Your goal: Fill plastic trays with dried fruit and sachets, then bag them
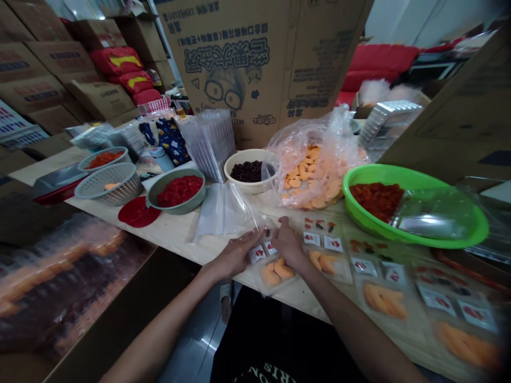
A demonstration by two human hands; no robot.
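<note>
My left hand reaches forward with its fingers pressed together at the upper left of a clear plastic tray. Opposite it, my right hand has its lower fingers curled at the tray's upper right, with one digit pointing forward. The tray holds orange curved pieces and small white packets with red print; small dark and red bits show between my hands. My fingertips partly hide its far end. Just beyond my left hand lie flat clear plastic bags.
Similar filled trays line the table to the right. Behind stand a green basin, a bag of orange pieces, a cream bowl of dark pieces, a grey-green bowl of red pieces and stacked empty trays. A carton sits lower left.
</note>
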